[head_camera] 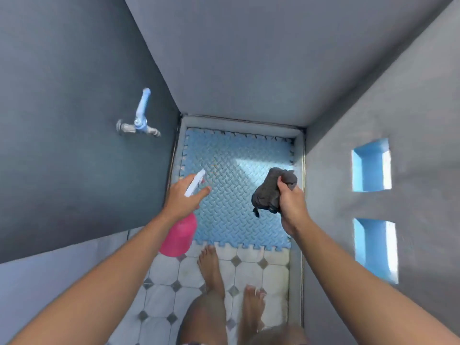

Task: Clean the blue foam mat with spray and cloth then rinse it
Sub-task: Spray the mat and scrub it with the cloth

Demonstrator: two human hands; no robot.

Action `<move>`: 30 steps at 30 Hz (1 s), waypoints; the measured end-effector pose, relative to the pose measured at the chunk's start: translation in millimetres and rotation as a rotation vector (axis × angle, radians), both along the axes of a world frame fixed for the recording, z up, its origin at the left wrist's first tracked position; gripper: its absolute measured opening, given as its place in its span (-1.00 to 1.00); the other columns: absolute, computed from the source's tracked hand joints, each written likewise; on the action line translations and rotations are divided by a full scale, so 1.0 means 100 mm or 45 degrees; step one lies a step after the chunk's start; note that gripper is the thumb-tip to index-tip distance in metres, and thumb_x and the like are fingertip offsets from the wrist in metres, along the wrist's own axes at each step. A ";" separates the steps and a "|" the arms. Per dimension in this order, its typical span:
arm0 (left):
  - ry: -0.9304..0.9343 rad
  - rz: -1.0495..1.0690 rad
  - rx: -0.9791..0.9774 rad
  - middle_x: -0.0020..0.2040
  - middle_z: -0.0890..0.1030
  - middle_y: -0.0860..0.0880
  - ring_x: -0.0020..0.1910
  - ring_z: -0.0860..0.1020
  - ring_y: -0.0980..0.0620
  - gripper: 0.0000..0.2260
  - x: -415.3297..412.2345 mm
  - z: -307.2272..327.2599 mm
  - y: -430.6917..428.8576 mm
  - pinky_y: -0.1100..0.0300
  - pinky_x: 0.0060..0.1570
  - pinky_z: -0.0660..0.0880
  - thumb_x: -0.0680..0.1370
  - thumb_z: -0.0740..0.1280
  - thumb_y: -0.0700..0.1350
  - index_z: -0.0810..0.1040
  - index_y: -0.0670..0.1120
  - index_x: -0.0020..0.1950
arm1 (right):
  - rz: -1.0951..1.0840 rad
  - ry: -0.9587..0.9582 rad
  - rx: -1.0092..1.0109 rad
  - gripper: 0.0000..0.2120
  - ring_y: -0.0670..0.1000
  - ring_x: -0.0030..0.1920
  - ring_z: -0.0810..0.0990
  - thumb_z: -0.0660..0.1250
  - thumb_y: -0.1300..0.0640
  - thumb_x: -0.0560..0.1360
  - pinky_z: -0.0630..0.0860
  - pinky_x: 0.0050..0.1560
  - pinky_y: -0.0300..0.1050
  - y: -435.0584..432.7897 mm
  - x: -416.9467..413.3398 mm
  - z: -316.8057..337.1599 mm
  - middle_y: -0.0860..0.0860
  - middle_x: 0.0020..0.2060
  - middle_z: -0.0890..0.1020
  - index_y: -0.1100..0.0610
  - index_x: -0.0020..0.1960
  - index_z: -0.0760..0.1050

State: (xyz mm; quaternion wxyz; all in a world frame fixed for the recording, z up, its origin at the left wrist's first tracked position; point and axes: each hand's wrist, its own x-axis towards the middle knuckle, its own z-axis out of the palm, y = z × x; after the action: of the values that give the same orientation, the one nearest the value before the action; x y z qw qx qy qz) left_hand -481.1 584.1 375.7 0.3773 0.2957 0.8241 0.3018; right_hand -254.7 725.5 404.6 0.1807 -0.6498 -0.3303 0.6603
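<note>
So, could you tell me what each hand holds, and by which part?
The left hand grips the spray bottle at its neck, below the white nozzle; the right hand clutches the bunched grey cloth by one side.

Blue mat [236, 158] lies flat; spray [179, 236], cloth [271, 192] above.

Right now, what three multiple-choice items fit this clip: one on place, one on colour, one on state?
1. The blue foam mat is: A flat on the floor; B propped upright; C rolled up.
2. The spray bottle body is: A green; B pink; C yellow.
3. The right hand: A hangs free; B presses the mat; C grips the grey cloth.
Answers: A, it lies flat and unrolled; B, pink shows below the left hand; C, fingers curl round the cloth.
</note>
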 end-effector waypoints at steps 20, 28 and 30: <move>-0.090 0.060 -0.073 -0.25 0.68 -0.14 -0.29 0.55 0.08 -0.32 -0.26 -4.00 -0.68 0.12 -0.11 0.44 0.25 0.51 0.43 0.63 -0.21 -0.15 | 0.530 0.071 0.498 -0.86 0.07 0.09 0.68 0.34 -0.01 0.57 0.58 0.19 0.06 0.58 -0.79 -3.28 0.02 0.03 0.71 0.06 -0.02 0.58; 0.206 0.167 -0.005 -0.49 0.60 -0.06 -0.52 0.52 0.08 -0.48 -0.07 -3.79 -1.13 0.09 -0.32 0.49 0.41 0.50 0.25 0.59 -0.22 -0.33 | 0.866 -0.283 0.669 -0.79 0.10 -0.03 0.55 0.28 0.08 0.61 0.43 -0.05 -0.04 0.42 -0.61 -3.67 0.12 -0.08 0.61 0.21 0.04 0.59; 0.175 0.092 -0.015 -0.48 0.55 -0.02 -0.45 0.47 0.08 -0.45 -0.08 -3.87 -1.27 0.06 -0.29 0.44 0.33 0.44 0.36 0.54 -0.16 -0.34 | 0.959 -0.323 0.678 -0.78 0.15 0.02 0.57 0.26 0.10 0.62 0.48 0.00 0.03 0.40 -0.46 -3.77 0.15 -0.02 0.63 0.23 0.06 0.58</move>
State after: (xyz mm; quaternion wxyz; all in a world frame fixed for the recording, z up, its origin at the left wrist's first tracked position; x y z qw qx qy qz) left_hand -489.4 457.2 -11.3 0.3104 0.2836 0.8600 0.2891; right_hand -300.7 765.2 27.4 0.0473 -0.4916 -0.7198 0.4878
